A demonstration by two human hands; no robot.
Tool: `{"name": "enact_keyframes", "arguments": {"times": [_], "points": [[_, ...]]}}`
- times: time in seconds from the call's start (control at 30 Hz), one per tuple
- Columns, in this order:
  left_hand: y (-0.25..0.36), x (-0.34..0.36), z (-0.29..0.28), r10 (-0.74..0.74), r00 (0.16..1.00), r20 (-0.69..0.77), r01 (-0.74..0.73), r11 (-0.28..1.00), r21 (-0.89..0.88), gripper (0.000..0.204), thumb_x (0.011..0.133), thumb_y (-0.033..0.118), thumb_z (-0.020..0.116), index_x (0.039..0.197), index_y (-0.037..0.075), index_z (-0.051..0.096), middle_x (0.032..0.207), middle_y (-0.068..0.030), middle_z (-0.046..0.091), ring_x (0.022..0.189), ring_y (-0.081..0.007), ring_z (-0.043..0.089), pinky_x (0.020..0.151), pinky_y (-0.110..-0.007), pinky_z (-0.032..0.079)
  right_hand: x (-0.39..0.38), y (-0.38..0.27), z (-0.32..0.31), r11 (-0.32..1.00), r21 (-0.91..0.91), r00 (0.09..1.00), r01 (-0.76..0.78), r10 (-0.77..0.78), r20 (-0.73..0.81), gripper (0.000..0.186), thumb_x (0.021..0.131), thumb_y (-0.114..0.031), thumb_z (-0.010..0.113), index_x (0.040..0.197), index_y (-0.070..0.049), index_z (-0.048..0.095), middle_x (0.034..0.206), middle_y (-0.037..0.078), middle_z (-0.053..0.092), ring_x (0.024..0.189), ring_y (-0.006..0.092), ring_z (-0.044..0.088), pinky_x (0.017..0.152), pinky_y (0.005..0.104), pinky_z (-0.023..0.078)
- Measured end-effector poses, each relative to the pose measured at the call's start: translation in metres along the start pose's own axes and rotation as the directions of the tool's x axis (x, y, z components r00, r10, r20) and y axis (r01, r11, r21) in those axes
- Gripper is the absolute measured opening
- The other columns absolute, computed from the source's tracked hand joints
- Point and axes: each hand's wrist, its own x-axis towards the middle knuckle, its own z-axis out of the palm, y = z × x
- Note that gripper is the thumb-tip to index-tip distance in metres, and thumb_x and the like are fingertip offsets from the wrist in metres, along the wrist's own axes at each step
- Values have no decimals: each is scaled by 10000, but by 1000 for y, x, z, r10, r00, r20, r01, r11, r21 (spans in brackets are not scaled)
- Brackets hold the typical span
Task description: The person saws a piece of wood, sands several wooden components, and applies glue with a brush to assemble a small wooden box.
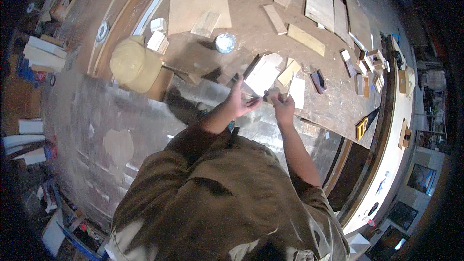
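Note:
At the near edge of the worktable, a brightly lit pale board [263, 74] lies with a dark strip along its left side. My left hand [239, 101] is beside its lower left corner, thumb raised and fingers stretched toward the right, holding nothing I can see. Close by, my right hand [284, 108] is closed with its fingertips around something small and greyish-brown, just below the board; its kind cannot be made out. A narrower white piece [297, 93] and a yellowish wood piece [289, 71] lie right of the board.
A tan cap [135, 64] rests at the table's left. Beyond the board stands a round tin [225, 43]. Plywood sheets [199, 7] and wooden strips [306, 39] are scattered farther back. At right lie small wooden boxes [372, 63] and a yellow-handled handsaw [362, 128].

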Motion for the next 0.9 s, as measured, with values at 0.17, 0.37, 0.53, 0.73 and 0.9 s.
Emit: {"name": "enact_keyframes", "arguments": {"times": [0.17, 0.37, 0.53, 0.73, 0.9], "points": [[2, -22, -18, 156, 973, 172, -214, 890, 403, 830, 865, 482, 727, 1460, 111, 284, 1230, -159, 506, 1043, -312, 591, 902, -432, 516, 40, 19, 25, 994, -57, 985, 89, -97, -144, 360, 732, -208, 854, 834, 5, 582, 735, 51, 605, 653, 155, 576, 622, 314, 481], [9, -37, -39, 425, 898, 114, -383, 628, 677, 658, 825, 412, 798, 1302, 115, 454, 1082, -55, 594, 887, -190, 643, 708, -332, 541, 42, 12, 85, 991, -126, 941, 32, -73, -330, 606, 610, -249, 919, 979, 31, 529, 871, 161, 570, 796, 303, 585, 727, 430, 486], [21, -46, -51, 598, 800, 52, -451, 542, 709, 524, 840, 361, 787, 1230, 111, 543, 1018, -59, 612, 787, -196, 648, 659, -338, 533, 30, 2, 97, 905, -426, 863, 0, -215, -457, 733, 571, -302, 927, 1058, 44, 502, 1057, 233, 528, 979, 399, 530, 837, 497, 454], [73, -35, -98, 553, 790, 267, -497, 320, 807, 560, 903, 317, 733, 1316, 104, 420, 1124, -81, 599, 947, -176, 619, 792, -340, 504, 32, 5, 102, 953, -293, 878, -71, -80, -472, 731, 569, -314, 933, 1051, 42, 514, 1021, 234, 536, 998, 431, 515, 854, 505, 443], [93, -53, -49, 457, 858, 235, -424, 370, 827, 442, 928, 305, 699, 1286, 114, 523, 1092, -53, 606, 928, -149, 577, 782, -341, 505, 29, -3, 83, 973, 112, 898, -202, 229, -374, 604, 596, -248, 912, 994, 33, 555, 928, 192, 640, 844, 341, 645, 756, 424, 519]]}}
